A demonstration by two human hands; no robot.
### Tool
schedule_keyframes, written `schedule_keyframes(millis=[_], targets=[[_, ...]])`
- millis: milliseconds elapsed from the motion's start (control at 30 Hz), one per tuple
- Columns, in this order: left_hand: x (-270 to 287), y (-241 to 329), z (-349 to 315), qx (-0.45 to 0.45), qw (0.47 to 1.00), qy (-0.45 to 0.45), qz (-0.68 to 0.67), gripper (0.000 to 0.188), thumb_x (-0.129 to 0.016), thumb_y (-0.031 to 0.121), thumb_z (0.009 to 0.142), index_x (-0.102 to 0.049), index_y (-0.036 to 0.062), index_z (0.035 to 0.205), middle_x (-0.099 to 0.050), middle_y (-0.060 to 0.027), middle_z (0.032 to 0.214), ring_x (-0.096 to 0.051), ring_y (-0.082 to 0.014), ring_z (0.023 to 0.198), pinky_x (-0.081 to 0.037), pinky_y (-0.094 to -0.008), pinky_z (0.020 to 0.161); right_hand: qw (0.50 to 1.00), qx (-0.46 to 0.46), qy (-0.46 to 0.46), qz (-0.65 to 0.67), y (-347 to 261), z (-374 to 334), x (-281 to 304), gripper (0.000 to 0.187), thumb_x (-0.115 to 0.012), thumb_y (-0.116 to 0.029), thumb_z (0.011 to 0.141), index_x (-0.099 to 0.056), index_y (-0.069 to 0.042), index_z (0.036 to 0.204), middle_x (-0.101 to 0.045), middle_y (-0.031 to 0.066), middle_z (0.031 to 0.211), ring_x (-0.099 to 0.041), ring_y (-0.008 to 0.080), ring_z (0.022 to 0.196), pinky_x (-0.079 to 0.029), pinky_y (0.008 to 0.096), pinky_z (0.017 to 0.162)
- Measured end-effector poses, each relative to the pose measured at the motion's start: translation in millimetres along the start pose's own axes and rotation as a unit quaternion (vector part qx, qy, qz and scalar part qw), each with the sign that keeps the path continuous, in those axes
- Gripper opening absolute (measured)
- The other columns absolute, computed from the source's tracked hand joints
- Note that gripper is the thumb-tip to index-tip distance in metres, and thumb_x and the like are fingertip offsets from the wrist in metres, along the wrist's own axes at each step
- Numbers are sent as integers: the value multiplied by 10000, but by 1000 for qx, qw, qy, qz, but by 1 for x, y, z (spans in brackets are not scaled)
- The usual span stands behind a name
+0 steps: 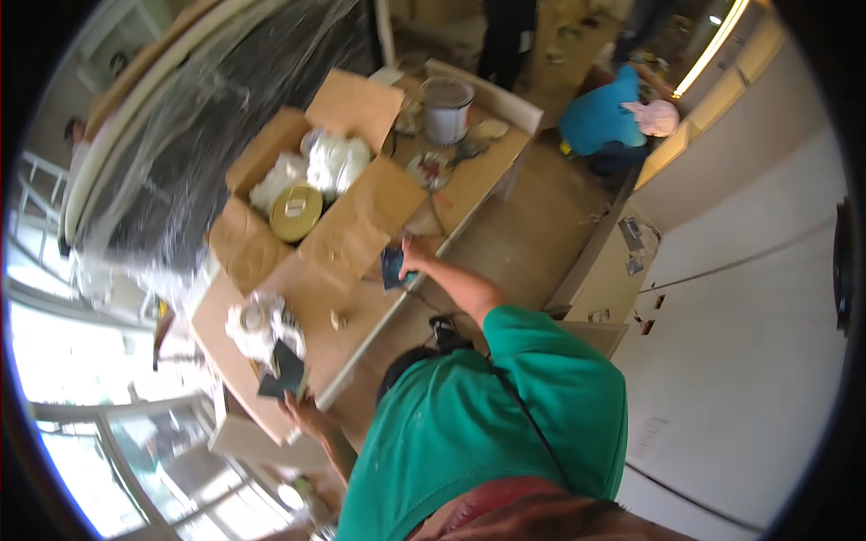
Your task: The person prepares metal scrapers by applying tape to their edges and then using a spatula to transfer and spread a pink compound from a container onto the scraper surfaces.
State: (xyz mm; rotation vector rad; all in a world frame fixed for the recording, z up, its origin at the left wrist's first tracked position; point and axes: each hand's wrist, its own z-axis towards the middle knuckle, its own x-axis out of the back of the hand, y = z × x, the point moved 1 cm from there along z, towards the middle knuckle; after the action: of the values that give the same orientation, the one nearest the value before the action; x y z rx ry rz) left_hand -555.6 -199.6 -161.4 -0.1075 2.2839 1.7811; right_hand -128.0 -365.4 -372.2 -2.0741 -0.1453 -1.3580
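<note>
My left hand (307,415), at the table's near left corner, grips a dark green, bent sheet (287,368) that looks like sandpaper. Beside that sheet sits a white plastic-wrapped bundle (253,326). Along the table's right edge, my right hand (415,256) has its fingers closed on a smaller dark blue piece (391,269), also like sandpaper. The open cardboard box (354,236) lies just beyond; inside are white plastic bags (337,162) and a round tin with a gold lid (296,213). A small pale lump (338,319) rests between my hands.
A paint bucket (447,110) and a stained round lid (428,170) stand at the far end of the wooden table (311,284). Plastic-wrapped dark panels (244,90) rise on the left. A person in blue (600,113) crouches far right, near the white wall (749,298).
</note>
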Motion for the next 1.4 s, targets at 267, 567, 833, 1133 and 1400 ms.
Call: schedule_keyframes(millis=[267,567,833,1133,1400], targets=[[45,8,26,17,996,14,-89,630,-683,333,932,-372,60,1407,-571,-60,918,-569,-173,798,-420,-289,700,899,-150,115,395,28,-40,-8,515,-906,-199,595,-645,3,990,-681,122,950,-673,222,853,-543,346,697],[147,-51,91,-32,998,-53,-31,409,-522,260,1003,-492,74,1366,-597,-59,1265,-558,-195,1146,-464,-366,934,489,-101,210,840,34,-182,45,260,-661,-171,872,-647,-101,1122,-704,45,1032,-660,191,958,-510,308,808],[122,31,53,49,962,26,-269,267,-489,340,1026,-568,133,1173,-642,-9,1137,-607,-159,999,-460,-353,821,806,26,89,585,-67,-220,47,307,-606,-94,931,-632,-41,1232,-675,69,1096,-642,256,997,-480,394,933],[157,24,30,36,954,58,-291,313,-454,350,1045,-546,114,1228,-638,-23,1192,-629,-177,1077,-513,-342,901,874,435,165,-141,-170,-172,-78,405,-526,-95,868,-606,-62,1264,-591,63,1113,-548,234,1073,-421,418,936],[194,19,6,32,942,157,-294,340,-464,323,1038,-528,93,1279,-612,-54,1257,-614,-193,1109,-509,-362,933,860,487,-17,-153,-155,-184,-80,369,-520,-100,859,-643,-45,1203,-605,71,1058,-555,256,1021,-433,428,874]])
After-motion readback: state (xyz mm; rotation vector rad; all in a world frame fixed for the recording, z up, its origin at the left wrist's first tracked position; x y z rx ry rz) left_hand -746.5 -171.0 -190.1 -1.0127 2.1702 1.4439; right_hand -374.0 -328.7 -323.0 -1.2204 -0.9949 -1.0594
